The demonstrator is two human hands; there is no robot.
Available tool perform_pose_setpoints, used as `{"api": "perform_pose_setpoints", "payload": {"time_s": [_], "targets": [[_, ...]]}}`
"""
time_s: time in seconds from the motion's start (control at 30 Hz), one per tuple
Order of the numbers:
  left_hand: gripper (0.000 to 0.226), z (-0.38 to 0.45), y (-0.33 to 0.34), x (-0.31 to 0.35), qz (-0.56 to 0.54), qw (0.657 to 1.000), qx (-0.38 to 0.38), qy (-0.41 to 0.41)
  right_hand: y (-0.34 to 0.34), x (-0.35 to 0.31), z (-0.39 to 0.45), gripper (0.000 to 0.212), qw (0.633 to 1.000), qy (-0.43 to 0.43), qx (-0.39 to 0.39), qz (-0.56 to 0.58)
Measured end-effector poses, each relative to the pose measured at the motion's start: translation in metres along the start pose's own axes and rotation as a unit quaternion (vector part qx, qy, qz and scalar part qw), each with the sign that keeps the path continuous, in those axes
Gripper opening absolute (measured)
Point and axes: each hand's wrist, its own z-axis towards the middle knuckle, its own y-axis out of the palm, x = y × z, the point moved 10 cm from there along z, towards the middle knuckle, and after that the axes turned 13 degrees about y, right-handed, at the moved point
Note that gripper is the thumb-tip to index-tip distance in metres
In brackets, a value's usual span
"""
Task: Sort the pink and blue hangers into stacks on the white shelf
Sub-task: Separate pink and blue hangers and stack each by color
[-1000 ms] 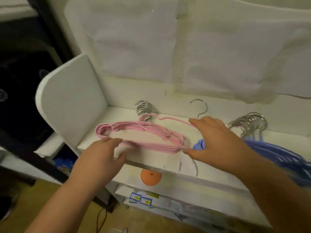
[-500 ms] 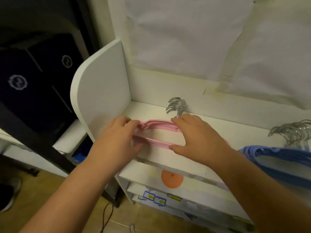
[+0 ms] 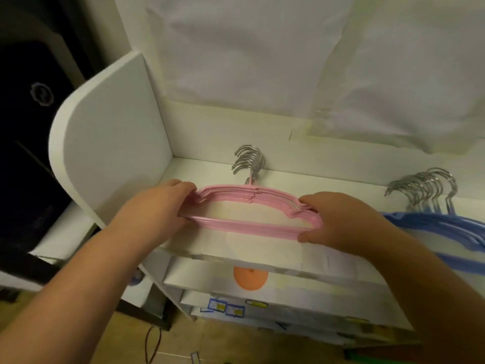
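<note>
Over at 9 o'clock there's a dark black cabinet-looking thing (image 3: 29,127) with a round emblem, too blurry to read. Next to it is the rounded white side panel (image 3: 110,143) of the white shelf (image 3: 328,185).

The left hand (image 3: 160,211) comes in from 7 o'clock, fingers curled over the left end of the stack of pink plastic hangers (image 3: 252,214), thumb tucked underneath, so it's gripping that end. The stack lies flat on the shelf top, pretty much dead center, all lined up, with its bunch of silver metal hooks (image 3: 249,161) pointing to 12 o'clock and sitting right against the back wall.

The right hand (image 3: 338,219) comes in from 5 o'clock and pinches the right end of the same pink stack, fingers on top and thumb below.

Below the front edge, at 6 o'clock, an orange round disc (image 3: 250,278) sits on a lower level, with some small blue and yellow labels (image 3: 225,308) under that.

Out at 3 o'clock, the pile of blue plastic hangers (image 3: 446,227) lies on the same shelf, well apart from the pink ones, its silver hooks (image 3: 425,185) fanned out toward the back.
</note>
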Motion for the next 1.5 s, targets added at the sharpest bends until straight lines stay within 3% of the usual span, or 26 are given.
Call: {"api": "perform_pose_setpoints", "payload": {"time_s": [0.17,0.3,0.43,0.63,0.77,0.9,1.17,1.33,1.5], "targets": [[0.047,0.011,0.007,-0.001,-0.008,0.999,-0.047,0.024,0.012,0.006,0.007,0.08,1.0,0.014,-0.024,0.011],[0.036,0.018,0.011,0.001,0.039,0.996,-0.066,0.043,0.016,0.007,0.009,0.06,1.0,0.015,-0.001,0.0],[0.042,0.022,0.01,-0.006,0.035,0.996,-0.073,0.044,0.011,0.006,0.013,0.055,1.0,0.009,0.026,-0.007],[0.071,0.022,0.019,-0.02,-0.018,0.994,-0.105,-0.002,0.018,0.012,0.013,0.079,0.999,0.028,-0.031,0.03],[0.071,0.019,0.017,-0.026,-0.046,0.997,-0.052,-0.021,0.021,0.013,0.012,0.061,0.999,0.031,-0.015,0.03],[0.076,0.017,0.013,-0.028,-0.069,0.997,-0.016,-0.019,0.019,0.003,0.012,0.059,0.999,0.033,0.015,0.025],[0.066,0.019,0.021,-0.026,-0.043,0.998,-0.047,0.011,0.01,0.008,0.017,0.055,0.998,0.02,-0.003,0.051],[0.054,0.02,0.016,-0.024,-0.041,0.999,-0.026,0.021,0.015,0.007,0.017,0.051,0.999,0.03,0.015,0.042],[0.058,0.02,0.01,-0.024,-0.063,0.998,0.003,0.029,0.008,0.012,0.016,0.045,0.995,0.038,0.027,0.087]]}}
